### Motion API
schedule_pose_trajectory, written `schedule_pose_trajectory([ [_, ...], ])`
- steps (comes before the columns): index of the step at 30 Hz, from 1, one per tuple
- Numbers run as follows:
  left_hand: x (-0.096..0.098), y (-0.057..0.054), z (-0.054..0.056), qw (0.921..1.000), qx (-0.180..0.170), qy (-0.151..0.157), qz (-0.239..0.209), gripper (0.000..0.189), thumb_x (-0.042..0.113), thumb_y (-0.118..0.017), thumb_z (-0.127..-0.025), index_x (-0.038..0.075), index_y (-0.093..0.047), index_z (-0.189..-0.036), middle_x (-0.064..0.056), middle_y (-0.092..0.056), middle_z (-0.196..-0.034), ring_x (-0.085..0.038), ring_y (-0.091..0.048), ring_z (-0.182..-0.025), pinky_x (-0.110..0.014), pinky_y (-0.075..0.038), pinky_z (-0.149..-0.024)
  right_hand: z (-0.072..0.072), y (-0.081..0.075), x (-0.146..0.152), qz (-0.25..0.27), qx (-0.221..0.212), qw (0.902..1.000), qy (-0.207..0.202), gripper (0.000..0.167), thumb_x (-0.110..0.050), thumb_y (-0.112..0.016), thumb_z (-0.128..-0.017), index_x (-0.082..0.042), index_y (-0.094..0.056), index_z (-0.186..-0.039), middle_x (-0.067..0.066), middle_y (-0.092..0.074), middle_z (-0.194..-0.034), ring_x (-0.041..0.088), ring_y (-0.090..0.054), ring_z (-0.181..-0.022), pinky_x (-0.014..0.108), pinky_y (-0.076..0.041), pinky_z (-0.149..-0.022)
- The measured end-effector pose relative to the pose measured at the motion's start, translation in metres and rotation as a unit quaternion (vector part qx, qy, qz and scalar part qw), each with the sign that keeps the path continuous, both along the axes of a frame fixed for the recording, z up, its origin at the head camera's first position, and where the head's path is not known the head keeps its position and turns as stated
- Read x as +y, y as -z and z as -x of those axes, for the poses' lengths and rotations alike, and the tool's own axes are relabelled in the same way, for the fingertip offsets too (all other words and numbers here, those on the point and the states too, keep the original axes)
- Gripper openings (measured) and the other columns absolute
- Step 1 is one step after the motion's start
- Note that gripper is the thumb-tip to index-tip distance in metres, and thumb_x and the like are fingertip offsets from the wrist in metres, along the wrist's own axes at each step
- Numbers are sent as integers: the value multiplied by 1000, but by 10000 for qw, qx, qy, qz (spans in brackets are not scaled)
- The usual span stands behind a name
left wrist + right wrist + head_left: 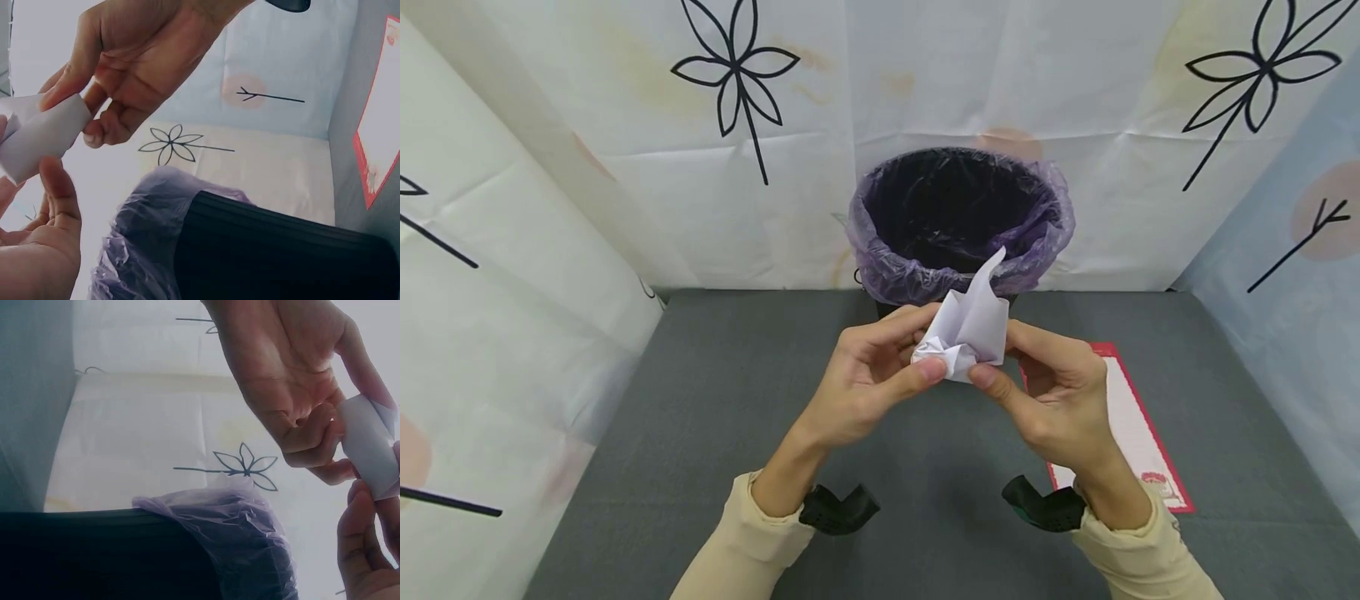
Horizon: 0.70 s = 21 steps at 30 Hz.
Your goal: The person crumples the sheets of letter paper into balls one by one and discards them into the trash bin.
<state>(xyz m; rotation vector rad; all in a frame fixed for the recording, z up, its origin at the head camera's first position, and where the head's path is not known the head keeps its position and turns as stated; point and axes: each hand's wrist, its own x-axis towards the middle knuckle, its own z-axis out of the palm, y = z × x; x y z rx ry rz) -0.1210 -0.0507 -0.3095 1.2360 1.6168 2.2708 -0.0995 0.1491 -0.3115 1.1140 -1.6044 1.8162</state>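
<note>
A folded piece of white paper [970, 329] with a curved pointed tip is held up between both hands, in front of the bin. My left hand [861, 379] pinches its left lower side, thumb on the near face. Its right lower side is pinched by my right hand [1060, 392], whose thumb presses the near face beside the other thumb. In the left wrist view the right hand [147, 56] shows above the paper [47, 134]. The right wrist view has the left hand [287, 381] above the paper [369, 440]. Some fingers are hidden behind the paper.
A dark bin [281, 250] lined with a purple plastic bag [895, 275] stands at the back by the wall. A red-bordered white sheet [1127, 408] lies on the grey table [715, 400], partly under the right arm. Flower-patterned cloth walls [625, 125] enclose the table.
</note>
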Motion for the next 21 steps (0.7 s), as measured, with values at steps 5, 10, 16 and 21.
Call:
schedule_pose_trajectory([
  [5,2,4,1,9999,-30,75,-131,64,28,-71,-98,-24,-49,-128,-20,-57,-115,-18,-56,-98,-27,-53,-82,1,0,1,-129,30,9999,-101,43,-4,-78,-89,21,-61,-121,17,-69,-119,24,-65,-99,31,-54,-93],
  [10,1,4,-1,9991,336,-245,47,50,25,-68,-100,-21,-58,-116,-23,-55,-116,-22,-50,-102,-28,-51,-79,1,0,4,-293,-59,9996,-14,42,-6,-77,-90,19,-63,-120,14,-70,-117,23,-63,-98,29,-54,-91],
  [16,0,2,-1,9940,931,-499,280,43,25,-63,-103,-17,-64,-112,-26,-56,-114,-27,-51,-105,-33,-51,-82,2,0,1,-4,81,9999,106,27,-3,-80,-86,16,-70,-103,13,-69,-100,21,-61,-89,24,-54,-81],
  [21,0,1,0,9900,1184,-666,389,43,29,-61,-104,-14,-66,-107,-24,-58,-111,-27,-53,-102,-35,-52,-81,-2,-2,0,171,-63,9985,514,45,-5,-85,-81,20,-65,-112,15,-69,-102,21,-66,-89,24,-56,-79],
])
